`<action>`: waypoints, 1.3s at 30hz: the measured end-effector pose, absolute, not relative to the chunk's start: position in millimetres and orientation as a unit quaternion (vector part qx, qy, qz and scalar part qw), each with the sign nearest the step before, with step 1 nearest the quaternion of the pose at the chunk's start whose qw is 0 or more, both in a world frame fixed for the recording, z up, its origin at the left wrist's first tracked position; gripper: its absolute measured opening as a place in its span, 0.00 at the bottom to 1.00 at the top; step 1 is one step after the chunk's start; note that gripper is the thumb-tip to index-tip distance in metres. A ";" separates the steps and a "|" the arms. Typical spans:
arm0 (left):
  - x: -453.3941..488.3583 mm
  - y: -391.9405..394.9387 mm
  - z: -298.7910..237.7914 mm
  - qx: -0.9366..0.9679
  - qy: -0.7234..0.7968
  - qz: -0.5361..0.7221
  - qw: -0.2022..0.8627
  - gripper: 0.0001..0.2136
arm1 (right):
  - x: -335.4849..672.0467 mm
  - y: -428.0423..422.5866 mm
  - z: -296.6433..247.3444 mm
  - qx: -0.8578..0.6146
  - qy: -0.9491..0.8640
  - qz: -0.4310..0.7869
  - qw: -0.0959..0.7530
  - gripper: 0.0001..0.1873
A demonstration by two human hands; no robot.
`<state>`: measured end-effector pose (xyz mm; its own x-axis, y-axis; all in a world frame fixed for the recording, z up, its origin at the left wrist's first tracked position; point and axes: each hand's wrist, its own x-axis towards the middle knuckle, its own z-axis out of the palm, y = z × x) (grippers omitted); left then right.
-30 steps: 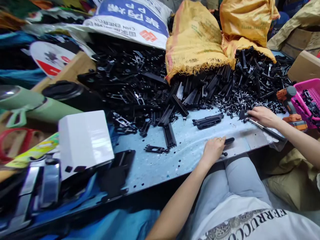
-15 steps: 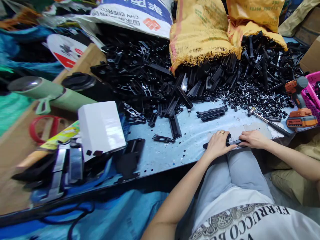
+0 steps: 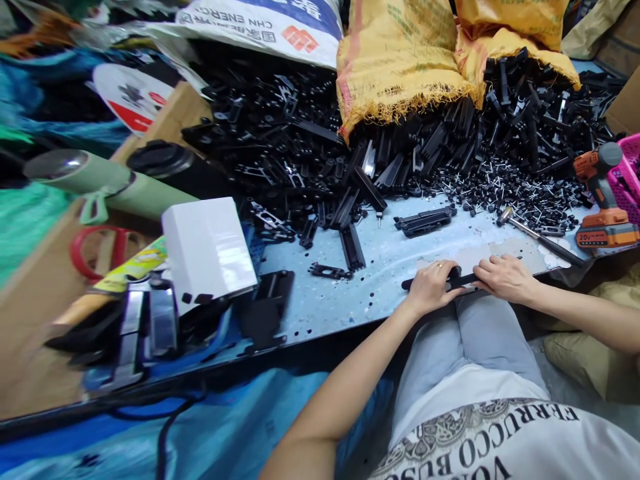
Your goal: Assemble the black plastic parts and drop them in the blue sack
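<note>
At the front edge of the bench, my left hand (image 3: pixel 433 288) is closed round a long black part (image 3: pixel 466 281), whose rounded end pokes out to the left of it. My right hand (image 3: pixel 506 277) has its fingers bent over the right end of the same part, so that end is hidden. Beyond my hands lies a similar long black assembly (image 3: pixel 425 221). A hammer (image 3: pixel 537 237) with a dark handle rests just past my right hand.
Black metal parts (image 3: pixel 295 147) and loose screws (image 3: pixel 500 190) are heaped along the back. An orange cordless drill (image 3: pixel 603 200) stands at right beside a pink basket (image 3: pixel 627 170). At left are a white box (image 3: pixel 210 250), a green flask (image 3: pixel 115 183) and red-handled scissors (image 3: pixel 83 253).
The view has shifted slightly. Both hands stay at the bench edge, and the black part now shows as a continuous dark bar between them, where a pale, shiny patch was visible before.
</note>
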<state>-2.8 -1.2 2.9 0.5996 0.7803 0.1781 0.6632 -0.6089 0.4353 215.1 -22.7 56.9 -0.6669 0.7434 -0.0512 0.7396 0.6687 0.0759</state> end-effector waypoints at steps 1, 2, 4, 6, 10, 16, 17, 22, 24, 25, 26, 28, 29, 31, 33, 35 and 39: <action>-4.0 -1.6 1.5 0.878 0.408 0.188 0.163 0.22 | 213.7 -21.8 59.9 0.401 0.915 0.025 0.039 0.19; -5.2 -2.2 0.1 0.878 0.406 0.197 0.161 0.21 | 212.7 -20.3 62.3 0.395 0.917 0.026 0.039 0.19; -6.4 -3.5 -2.1 0.875 0.408 0.208 0.159 0.21 | 213.2 -15.6 64.1 0.385 0.922 0.029 0.038 0.19; -3.9 -3.7 -2.8 0.872 0.418 0.196 0.164 0.21 | 218.3 -8.5 60.0 0.379 0.924 0.026 0.036 0.19; 22.3 13.9 3.9 0.883 0.413 0.139 0.173 0.26 | 243.3 4.8 32.7 0.387 0.922 -0.007 0.015 0.21; 87.7 97.4 25.7 0.862 0.460 0.156 0.144 0.16 | 277.6 0.2 3.4 0.423 0.904 -0.054 -0.028 0.21; 95.1 109.2 27.6 0.862 0.461 0.154 0.142 0.17 | 280.0 2.3 5.0 0.429 0.901 -0.061 -0.029 0.20; 105.2 125.3 26.2 0.874 0.450 0.128 0.133 0.10 | 290.0 55.2 25.5 0.577 0.815 0.010 -0.048 0.16; 94.0 114.9 26.3 0.879 0.442 0.127 0.125 0.08 | 295.4 87.8 29.5 0.653 0.753 0.057 -0.053 0.15; 84.4 107.4 27.4 0.878 0.439 0.144 0.121 0.08 | 298.1 103.0 29.3 0.683 0.725 0.072 -0.055 0.15; 72.3 98.7 28.7 0.874 0.439 0.174 0.117 0.09 | 300.6 116.5 27.9 0.705 0.703 0.077 -0.055 0.16; 42.3 78.8 31.2 0.848 0.449 0.256 0.114 0.11 | 304.9 136.6 23.0 0.727 0.683 0.057 -0.043 0.17; 25.9 67.9 31.5 0.829 0.461 0.295 0.115 0.10 | 306.7 142.8 20.4 0.729 0.682 0.040 -0.033 0.17; -4.7 46.1 29.1 0.791 0.491 0.344 0.120 0.09 | 309.8 148.3 16.5 0.727 0.686 0.021 -0.030 0.16; -27.3 26.4 22.9 0.767 0.516 0.360 0.128 0.08 | 311.7 146.7 15.7 0.714 0.696 0.031 -0.069 0.15; -38.8 11.9 15.6 0.761 0.526 0.354 0.138 0.07 | 310.4 139.8 18.7 0.694 0.708 0.040 -0.128 0.14; -38.5 -0.2 9.9 0.781 0.524 0.310 0.138 0.07 | 294.4 114.9 31.0 0.650 0.733 -0.022 -0.201 0.15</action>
<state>-38.5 -0.2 9.9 0.2589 0.9043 0.3394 0.7332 -0.4127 0.5405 294.4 114.9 31.0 -0.0745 0.9612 0.2655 0.9432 0.1543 -0.2941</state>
